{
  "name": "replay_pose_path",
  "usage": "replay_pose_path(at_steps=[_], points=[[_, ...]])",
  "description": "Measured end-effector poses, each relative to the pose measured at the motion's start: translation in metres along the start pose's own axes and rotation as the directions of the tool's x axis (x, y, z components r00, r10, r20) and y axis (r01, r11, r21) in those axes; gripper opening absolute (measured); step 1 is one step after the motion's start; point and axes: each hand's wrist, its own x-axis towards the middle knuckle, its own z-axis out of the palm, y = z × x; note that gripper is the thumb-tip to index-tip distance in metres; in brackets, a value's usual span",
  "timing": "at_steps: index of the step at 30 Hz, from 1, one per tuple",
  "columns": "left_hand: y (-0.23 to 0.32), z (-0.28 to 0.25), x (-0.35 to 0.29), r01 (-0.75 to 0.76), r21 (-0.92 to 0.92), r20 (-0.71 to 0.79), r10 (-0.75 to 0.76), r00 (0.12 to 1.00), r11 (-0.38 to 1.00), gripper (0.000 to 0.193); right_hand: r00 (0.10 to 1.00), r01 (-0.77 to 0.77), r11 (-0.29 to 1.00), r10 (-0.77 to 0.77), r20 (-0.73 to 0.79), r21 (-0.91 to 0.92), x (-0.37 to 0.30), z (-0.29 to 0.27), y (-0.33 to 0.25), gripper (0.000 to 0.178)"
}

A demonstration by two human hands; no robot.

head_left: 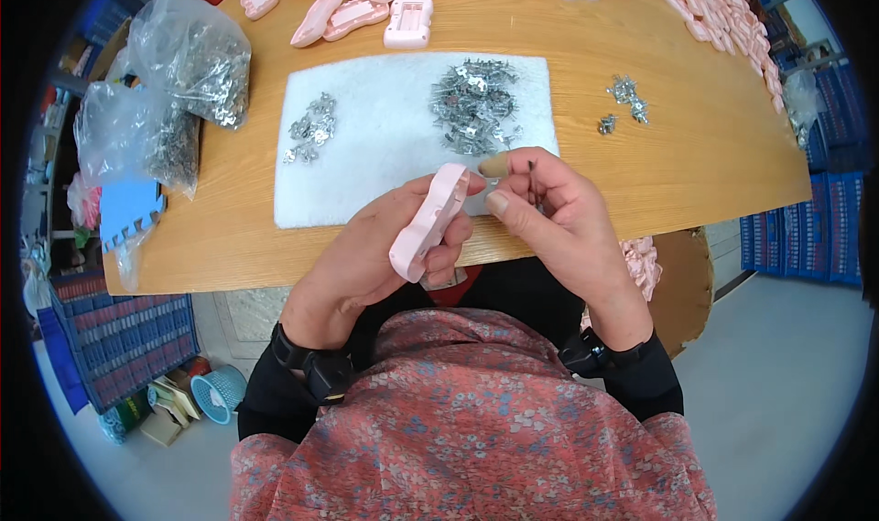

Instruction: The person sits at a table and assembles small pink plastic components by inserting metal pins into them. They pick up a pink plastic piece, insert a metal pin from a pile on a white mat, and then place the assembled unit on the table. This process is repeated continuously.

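My left hand (362, 242) is closed around a pale pink plastic housing (428, 221), tilted on its edge with its hollow side toward my right hand. My right hand (577, 219) is curled close beside it, a tan finger cot (495, 165) on one fingertip. Small metal contact pieces (535, 189) show between its bent fingers; their exact shape is partly hidden. Beyond the hands lies a white foam mat (380, 100). It bears a big heap of metal contacts with springs (474, 104) and, at left, a smaller heap of flat metal contacts (314, 125).
More pink housings (352, 13) lie along the table's far side and pile up at far right (714, 17). Clear bags of metal parts (206, 68) stand at left near a blue foam piece (130, 208). A few loose contacts (630, 98) rest right of the mat.
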Motion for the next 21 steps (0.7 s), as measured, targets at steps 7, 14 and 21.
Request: replay_pose_path(at_steps=[7,14,21], points=[[-0.002,-0.001,0.002,0.078,-0.081,0.109,-0.069,0.992,0.994,0.041,0.998,-0.052,0.985,0.056,0.022,-0.163,0.006,-0.001,-0.007,0.022],[-0.004,-0.004,-0.001,0.138,-0.158,0.115,-0.121,0.986,0.978,0.046,0.991,-0.128,0.989,0.130,0.023,-0.078,0.009,-0.005,-0.005,0.018],[0.002,-0.012,-0.006,0.141,-0.191,0.173,-0.108,0.979,0.971,0.061,0.995,-0.041,0.977,0.020,-0.103,-0.207,0.001,-0.022,-0.002,0.020]])
